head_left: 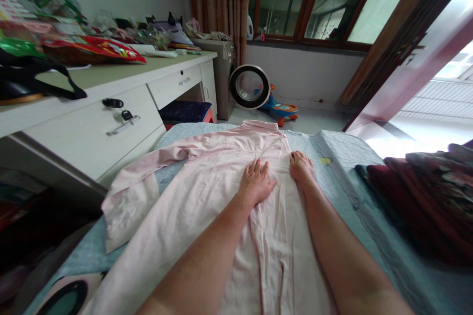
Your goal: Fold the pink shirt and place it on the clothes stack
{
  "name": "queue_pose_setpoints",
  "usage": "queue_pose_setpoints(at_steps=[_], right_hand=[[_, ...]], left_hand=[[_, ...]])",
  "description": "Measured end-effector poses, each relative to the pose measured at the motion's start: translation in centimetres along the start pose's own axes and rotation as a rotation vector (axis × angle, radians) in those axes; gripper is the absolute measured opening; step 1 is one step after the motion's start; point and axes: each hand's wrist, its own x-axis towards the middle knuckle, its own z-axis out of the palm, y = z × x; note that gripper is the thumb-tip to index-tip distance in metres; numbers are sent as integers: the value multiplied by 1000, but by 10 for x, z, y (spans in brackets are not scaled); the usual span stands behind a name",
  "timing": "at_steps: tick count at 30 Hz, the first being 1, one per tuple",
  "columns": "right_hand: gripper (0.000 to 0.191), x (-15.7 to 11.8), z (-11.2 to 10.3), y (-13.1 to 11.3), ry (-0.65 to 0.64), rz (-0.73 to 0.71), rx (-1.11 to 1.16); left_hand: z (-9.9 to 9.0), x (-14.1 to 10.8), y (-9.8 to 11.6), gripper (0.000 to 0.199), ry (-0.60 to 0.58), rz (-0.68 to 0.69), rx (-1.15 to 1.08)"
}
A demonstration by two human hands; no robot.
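Observation:
A long pale pink shirt lies spread on the bed, its collar at the far end and its back facing up. One sleeve stretches out to the left; the other sleeve is not visible spread on the right side. My left hand lies flat on the middle of the shirt with its fingers apart. At the shirt's right edge, my right hand has its fingers curled down on the fabric, the fingertips partly hidden. Lengthwise creases run down the cloth below my left hand.
The bed has a light blue quilted cover. Folded dark clothes are stacked at the right. A white desk with cluttered top stands left. Beyond are a washing machine with open door, a blue ride-on toy and an open door.

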Motion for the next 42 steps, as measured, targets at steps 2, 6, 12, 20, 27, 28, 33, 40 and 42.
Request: queue_pose_setpoints(at_steps=[2,6,12,20,27,28,33,40,42], right_hand=[[39,1,0,-1,3,9,9],[39,3,-3,-3,-24,22,-3],[40,10,-10,-1,-92,9,-21],[51,21,-21,-35,0,-260,58],[45,19,3,-55,-133,-391,10],[47,20,5,-54,-133,-371,0],[56,29,7,-51,-156,-292,-21],[56,34,9,-51,-100,-246,-26],[59,34,10,-52,-95,-203,-24]], left_hand=[[0,-1,0,70,23,10,7],[-1,-2,2,61,109,34,36],[-2,-3,5,51,152,84,13],[4,-4,5,58,122,77,19],[4,-4,6,61,68,46,27],[5,-3,6,61,64,46,26],[7,-3,5,64,59,47,29],[10,-3,4,64,51,35,36],[9,-4,4,64,49,29,35]])
